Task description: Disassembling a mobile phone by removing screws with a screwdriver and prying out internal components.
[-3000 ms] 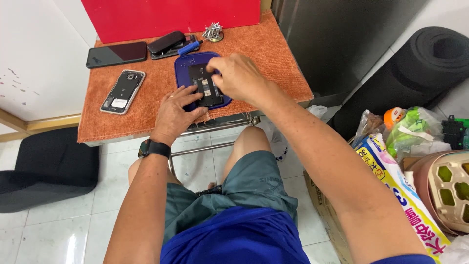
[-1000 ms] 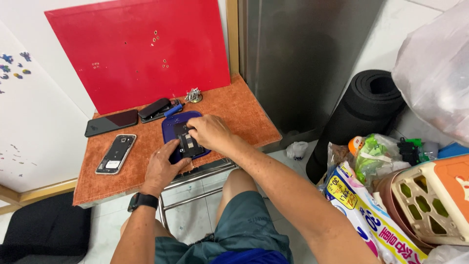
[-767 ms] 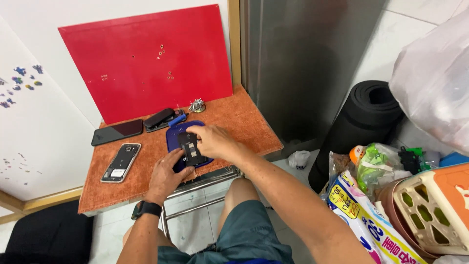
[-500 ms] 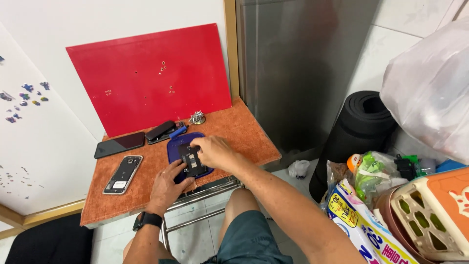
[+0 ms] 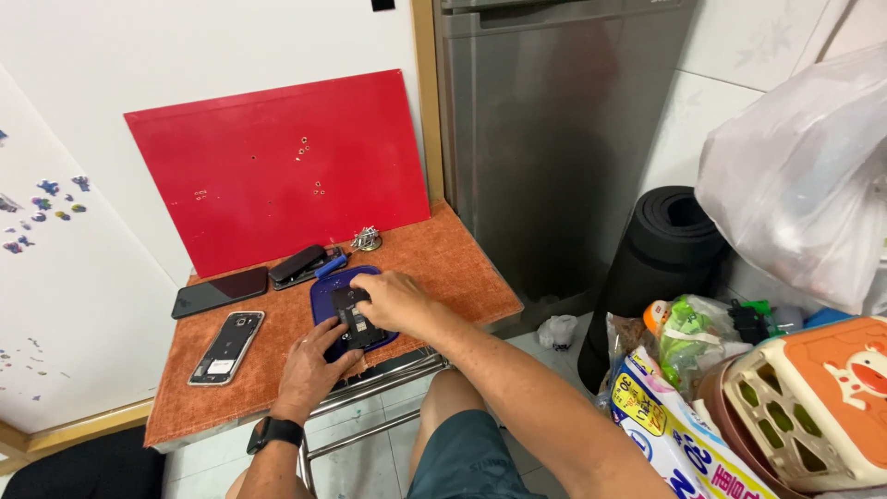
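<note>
An opened dark phone [image 5: 354, 321], its back off and its insides showing, lies on a blue mat [image 5: 325, 298] near the middle of a small orange-covered table [image 5: 453, 263]. The right hand [image 5: 393, 300] rests over the phone's upper right part, fingers curled down onto it — whether they pinch anything there cannot be told. The left hand [image 5: 311, 367] sits at the phone's lower left, fingers spread loosely with the tips against the mat's near edge and the phone's lower corner. A black watch [image 5: 274, 432] sits on that wrist. Left of the mat lie a silver-rimmed phone [image 5: 226, 346] and a black phone [image 5: 220, 291]; behind it, a dark clamshell case [image 5: 297, 266] and a small metal piece [image 5: 368, 241] — all before a red board [image 5: 277, 171] leaning on the wall.
</note>
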